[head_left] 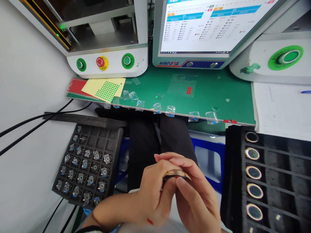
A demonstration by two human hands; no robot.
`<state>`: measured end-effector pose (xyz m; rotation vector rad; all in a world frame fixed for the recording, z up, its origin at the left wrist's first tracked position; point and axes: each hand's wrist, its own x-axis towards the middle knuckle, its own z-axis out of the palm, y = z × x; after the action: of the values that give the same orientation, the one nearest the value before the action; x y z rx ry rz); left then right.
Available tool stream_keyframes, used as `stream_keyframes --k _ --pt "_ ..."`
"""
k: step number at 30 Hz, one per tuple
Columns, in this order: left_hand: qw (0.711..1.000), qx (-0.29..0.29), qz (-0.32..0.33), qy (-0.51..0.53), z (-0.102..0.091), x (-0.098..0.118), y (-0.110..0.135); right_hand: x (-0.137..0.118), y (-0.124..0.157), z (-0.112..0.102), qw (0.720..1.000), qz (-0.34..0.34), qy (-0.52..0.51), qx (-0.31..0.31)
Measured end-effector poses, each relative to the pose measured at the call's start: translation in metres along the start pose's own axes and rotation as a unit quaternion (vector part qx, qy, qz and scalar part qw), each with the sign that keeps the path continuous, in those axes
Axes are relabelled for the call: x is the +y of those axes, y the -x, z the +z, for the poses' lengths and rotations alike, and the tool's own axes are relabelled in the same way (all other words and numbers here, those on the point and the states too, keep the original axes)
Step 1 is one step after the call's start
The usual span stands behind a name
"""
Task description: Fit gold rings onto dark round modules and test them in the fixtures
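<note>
Both my hands meet low in the middle of the view, over my lap. My left hand (152, 191) and my right hand (198, 197) are closed together on a small round part with a gold rim (177, 173), pinched between fingers and thumbs. A black tray (116, 145) of small grey parts with blue tabs lies to the left of my hands. At the right, a black foam tray (234, 168) holds a column of gold-rimmed round parts (254, 172) like the one I hold.
A green mat (218, 94) covers the bench, with clear film scraps (170, 110) along its front edge and a yellow sheet of green dots (104, 89). Behind stand a press with green and red buttons (102, 62), a monitor (209, 26), and a white unit with a green button (286, 57). Papers (282, 110) lie at right.
</note>
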<state>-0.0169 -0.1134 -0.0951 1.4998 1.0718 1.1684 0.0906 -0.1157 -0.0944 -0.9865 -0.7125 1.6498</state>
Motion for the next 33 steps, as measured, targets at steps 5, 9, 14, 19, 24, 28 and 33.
stream_keyframes --k 5,9,14,19,24,28,33 --pt "0.995 -0.014 0.053 -0.086 -0.002 -0.004 0.002 -0.002 -0.001 0.007 0.999 0.005 -0.044 0.024" --pt "0.989 -0.023 0.080 -0.123 0.001 -0.010 0.006 0.000 -0.002 0.015 0.994 -0.003 -0.080 0.069" --pt "0.986 -0.009 0.068 -0.154 0.004 -0.008 0.003 0.006 -0.005 0.024 0.985 -0.026 -0.096 0.140" --pt "0.972 -0.026 0.087 -0.219 0.003 0.002 -0.006 0.007 -0.005 0.025 0.981 -0.033 -0.103 0.160" --pt "0.964 -0.025 0.097 -0.245 0.005 0.004 -0.008 0.007 -0.004 0.021 0.980 -0.042 -0.111 0.160" --pt "0.960 -0.036 0.103 -0.259 0.007 0.003 -0.007 0.008 -0.003 0.021 0.979 -0.039 -0.114 0.164" --pt "0.970 -0.048 0.097 -0.216 0.006 -0.001 -0.006 0.007 -0.001 0.019 0.981 -0.040 -0.104 0.161"
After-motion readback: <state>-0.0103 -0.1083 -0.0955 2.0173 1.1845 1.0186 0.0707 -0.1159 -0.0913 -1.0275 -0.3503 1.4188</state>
